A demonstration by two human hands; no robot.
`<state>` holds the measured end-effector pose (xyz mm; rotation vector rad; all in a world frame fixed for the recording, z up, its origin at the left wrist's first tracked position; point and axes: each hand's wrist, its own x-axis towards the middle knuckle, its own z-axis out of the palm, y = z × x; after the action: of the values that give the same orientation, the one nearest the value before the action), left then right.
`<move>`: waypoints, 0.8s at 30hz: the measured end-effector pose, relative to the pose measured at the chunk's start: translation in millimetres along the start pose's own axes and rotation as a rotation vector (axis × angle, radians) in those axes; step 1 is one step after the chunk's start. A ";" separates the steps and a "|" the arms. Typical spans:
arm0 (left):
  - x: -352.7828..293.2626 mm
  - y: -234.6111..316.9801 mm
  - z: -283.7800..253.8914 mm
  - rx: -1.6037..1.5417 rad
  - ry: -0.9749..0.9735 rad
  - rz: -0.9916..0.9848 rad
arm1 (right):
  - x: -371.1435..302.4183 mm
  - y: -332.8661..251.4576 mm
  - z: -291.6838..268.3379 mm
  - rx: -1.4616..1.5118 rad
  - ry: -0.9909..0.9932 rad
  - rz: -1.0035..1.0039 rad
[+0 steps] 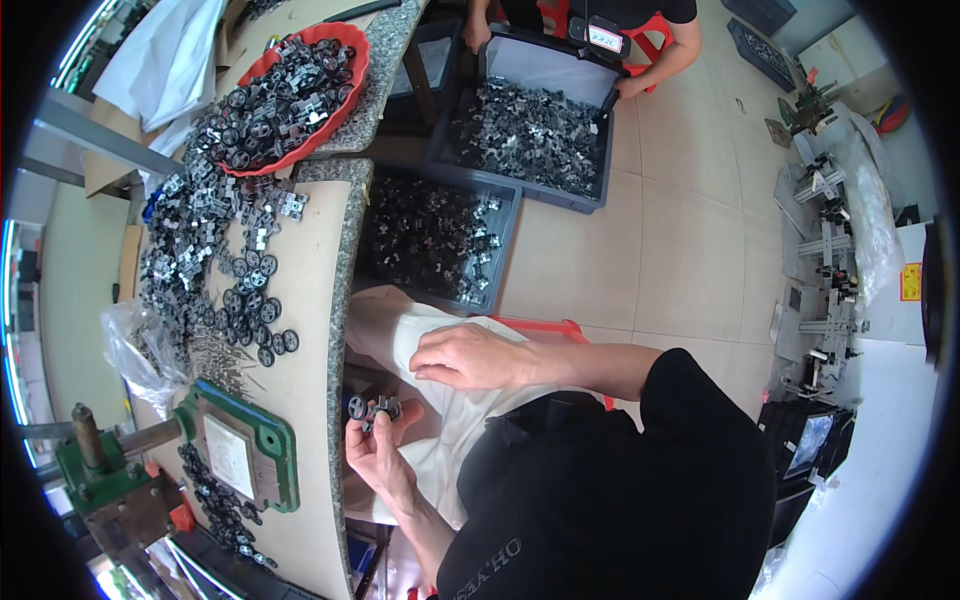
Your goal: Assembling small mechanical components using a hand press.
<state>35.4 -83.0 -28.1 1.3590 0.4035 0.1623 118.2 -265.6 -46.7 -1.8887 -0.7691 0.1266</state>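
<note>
While left hand (378,458) holds wheeled part (382,405), table edge (341,300) near, floor (690,250) rightward

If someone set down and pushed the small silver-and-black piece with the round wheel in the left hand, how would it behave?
The small silver-and-black piece with a round black wheel is probably light, since the left hand alone holds it up. It might roll on that wheel, but its blocky silver part could make it tip.
</note>
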 end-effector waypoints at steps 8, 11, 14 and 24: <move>0.2 -1.7 -0.9 0.006 0.024 0.005 | -0.3 6.7 -2.9 -0.022 0.034 0.011; -0.4 -0.7 -1.2 0.011 0.027 0.005 | 0.8 7.8 -4.2 -0.014 0.070 0.029; -3.6 0.5 -7.4 0.000 0.057 0.026 | 5.9 16.0 -0.5 -0.022 0.096 -0.002; -13.8 35.2 -33.8 -0.080 0.224 0.124 | 89.2 -15.0 -18.0 0.017 0.198 -0.070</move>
<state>14.2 -49.3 3.4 1.2915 0.4945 0.4318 189.3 -226.0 -3.3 -1.8245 -0.6949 -0.0964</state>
